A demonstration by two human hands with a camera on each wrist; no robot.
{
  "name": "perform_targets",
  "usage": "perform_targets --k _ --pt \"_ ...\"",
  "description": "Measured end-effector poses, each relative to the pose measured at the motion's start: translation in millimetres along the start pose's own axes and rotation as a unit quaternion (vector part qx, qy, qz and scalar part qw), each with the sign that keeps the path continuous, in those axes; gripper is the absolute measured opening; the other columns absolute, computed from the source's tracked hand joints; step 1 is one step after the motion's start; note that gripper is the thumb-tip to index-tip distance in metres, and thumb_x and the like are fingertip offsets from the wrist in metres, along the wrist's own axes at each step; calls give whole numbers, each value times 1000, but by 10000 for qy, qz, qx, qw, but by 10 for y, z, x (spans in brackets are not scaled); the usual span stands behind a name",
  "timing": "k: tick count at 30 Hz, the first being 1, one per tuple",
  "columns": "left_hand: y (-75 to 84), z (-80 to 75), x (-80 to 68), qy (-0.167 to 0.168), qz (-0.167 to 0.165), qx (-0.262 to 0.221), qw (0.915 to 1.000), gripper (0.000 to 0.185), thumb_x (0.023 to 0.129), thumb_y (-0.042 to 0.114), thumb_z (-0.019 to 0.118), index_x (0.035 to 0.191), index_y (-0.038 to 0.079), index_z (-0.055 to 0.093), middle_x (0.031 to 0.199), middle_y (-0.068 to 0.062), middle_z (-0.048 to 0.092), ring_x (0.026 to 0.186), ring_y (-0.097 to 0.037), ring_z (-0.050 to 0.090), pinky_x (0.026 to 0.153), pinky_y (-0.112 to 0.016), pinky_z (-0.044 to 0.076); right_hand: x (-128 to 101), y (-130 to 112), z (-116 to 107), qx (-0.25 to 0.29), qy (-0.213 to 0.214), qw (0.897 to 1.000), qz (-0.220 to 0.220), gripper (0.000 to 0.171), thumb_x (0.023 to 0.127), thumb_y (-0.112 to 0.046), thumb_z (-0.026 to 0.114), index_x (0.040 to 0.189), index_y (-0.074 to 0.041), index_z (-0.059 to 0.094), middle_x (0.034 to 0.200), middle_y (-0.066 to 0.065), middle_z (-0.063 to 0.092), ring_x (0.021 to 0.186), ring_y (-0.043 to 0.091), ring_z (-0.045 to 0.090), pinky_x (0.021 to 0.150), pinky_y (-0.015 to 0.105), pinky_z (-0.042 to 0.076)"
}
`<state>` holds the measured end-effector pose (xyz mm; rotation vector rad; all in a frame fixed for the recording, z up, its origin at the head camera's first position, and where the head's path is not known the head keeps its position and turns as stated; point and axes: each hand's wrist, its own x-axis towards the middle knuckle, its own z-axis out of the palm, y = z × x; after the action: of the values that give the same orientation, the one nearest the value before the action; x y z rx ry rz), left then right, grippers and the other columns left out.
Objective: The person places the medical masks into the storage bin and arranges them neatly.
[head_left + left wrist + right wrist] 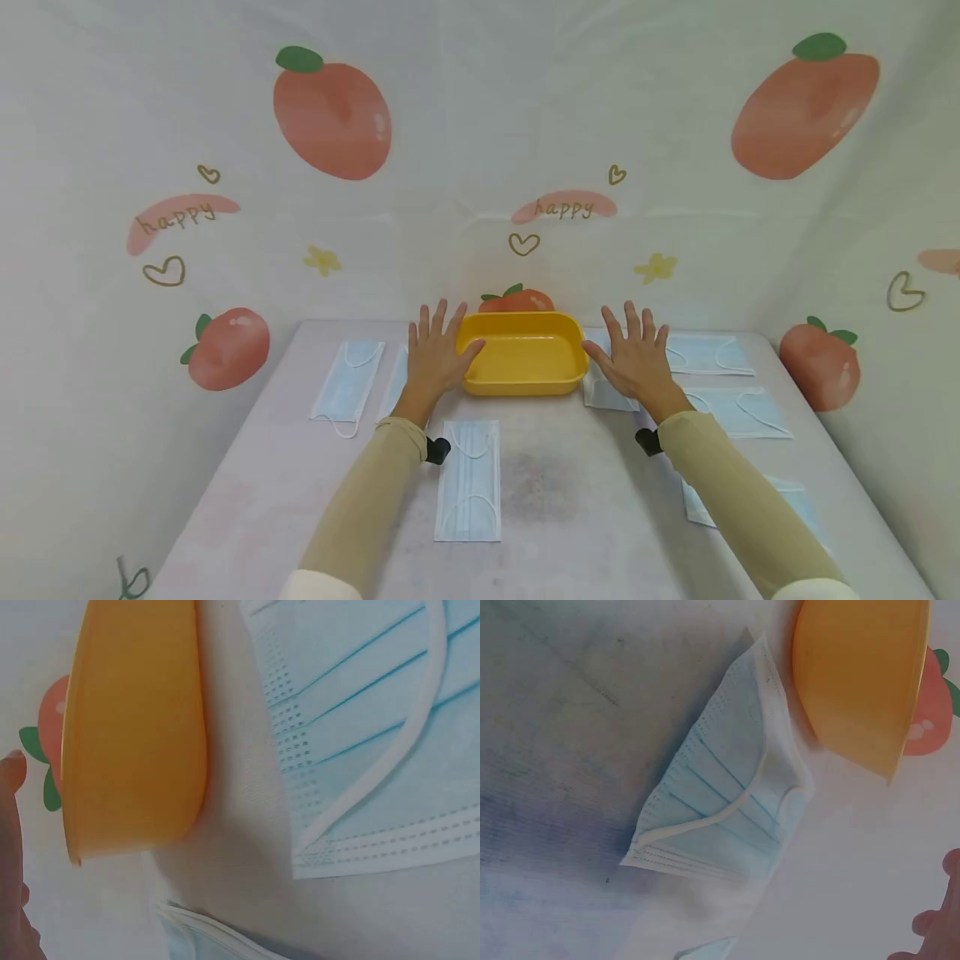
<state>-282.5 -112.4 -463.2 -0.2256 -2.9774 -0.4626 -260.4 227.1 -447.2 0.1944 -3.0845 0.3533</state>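
Note:
A yellow plastic basin (522,388) stands at the back of the table, its inside bare. My left hand (435,354) is spread with straight fingers at the basin's left end, the thumb overlapping the rim in the head view. On the other side my right hand (634,358) is spread the same way, its thumb by the right rim. Neither hand holds anything. Below the left hand lies a light blue face mask (468,483) with white ear loops. Another face mask (720,780), creased, lies beside the basin under the right hand.
More face masks lie flat on the table (570,517): one face mask (348,383) at the far left, a partly covered one beside it, and several at the right, including a face mask (738,412). A fruit-printed cloth (465,125) hangs behind the table.

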Motion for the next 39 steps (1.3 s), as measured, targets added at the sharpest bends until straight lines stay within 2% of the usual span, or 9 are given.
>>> perform_targets --k 4,12,19,26,30,35,39 --pt "-22 19 -26 1 -71 -124 9999 77 99 68 37 164 33 14 174 -8 9 160 -41 5 128 -62 11 -43 12 -1 67 -45 9999 63 84 103 -67 30 165 -15 6 169 27 -8 154 56 -4 120 76 -1" --pt "-47 47 -80 23 -87 -816 9966 77 101 60 43 165 27 16 172 -10 17 159 -39 16 128 -60 18 -136 79 90 195 147 9997 76 78 106 -61 26 164 -10 11 167 32 2 151 60 7 121 74 13" --pt "-97 122 -105 93 -49 -1452 9893 74 102 53 49 164 23 18 169 -10 23 154 -38 27 124 -59 30 -216 97 273 406 184 9989 160 76 107 -56 30 162 -5 15 164 37 9 148 63 14 123 70 14" --pt "-121 135 -121 80 133 -1704 9853 65 105 44 48 161 20 27 167 -9 29 151 -38 33 124 -56 31 -261 123 354 804 178 9961 306 76 107 -56 31 162 -6 16 164 34 12 146 61 20 117 73 27" --pt "-125 143 -132 -45 47 -1841 9829 62 106 44 47 161 21 30 167 -11 28 153 -37 32 126 -55 29 -298 121 362 1106 137 9929 425 77 107 -54 37 162 -4 16 163 34 16 144 59 24 117 72 28" --pt "-144 184 -147 -396 -217 -2236 9736 62 105 46 48 160 23 31 168 -10 28 156 -34 28 128 -54 24 -355 107 403 1295 114 9896 610 80 104 -41 52 161 0 13 160 34 21 144 55 27 119 68 28" --pt "-161 218 -160 -444 -318 -2779 9591 60 106 40 51 160 23 33 165 -9 35 153 -32 35 126 -51 29 -387 100 451 1359 110 9875 794 81 102 -34 58 160 2 14 157 35 24 143 54 30 119 66 30"
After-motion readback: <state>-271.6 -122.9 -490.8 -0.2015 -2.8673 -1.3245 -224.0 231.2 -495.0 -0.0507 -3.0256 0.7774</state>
